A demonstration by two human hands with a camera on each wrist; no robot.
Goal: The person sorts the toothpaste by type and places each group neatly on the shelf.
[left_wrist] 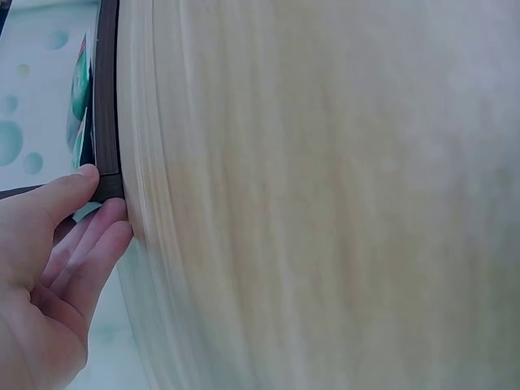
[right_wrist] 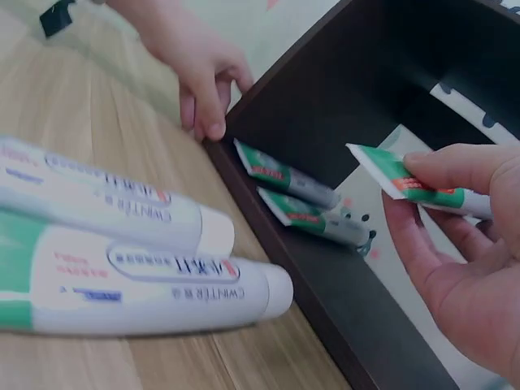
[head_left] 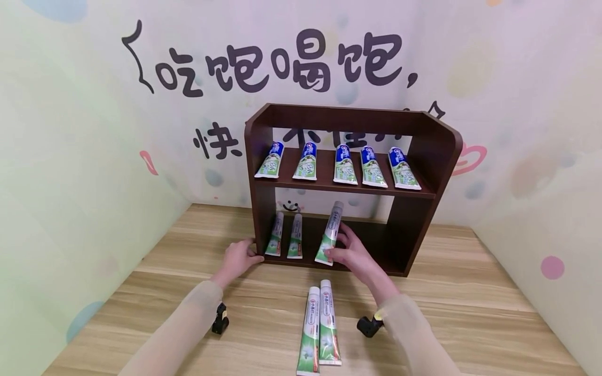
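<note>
My right hand (head_left: 355, 256) pinches a white-and-green toothpaste tube (head_left: 331, 232) between thumb and fingers, tilted with its cap up, at the front of the lower shelf. In the right wrist view the thumb presses near the tube's flat end (right_wrist: 386, 172). My left hand (head_left: 239, 259) grips the lower left corner of a dark brown shelf rack (head_left: 261, 209); the left wrist view has the thumb on the front edge and fingers round the side. Two similar tubes (head_left: 275, 235) (head_left: 295, 237) lean side by side at the lower shelf's left end.
Two more white-and-green toothpaste tubes (head_left: 309, 329) (head_left: 329, 324) lie on the wooden table (head_left: 447, 308) in front of the rack. Several blue-capped toothpaste tubes (head_left: 345, 166) stand in a row on the upper shelf. A patterned wall cloth (head_left: 113, 130) hangs behind.
</note>
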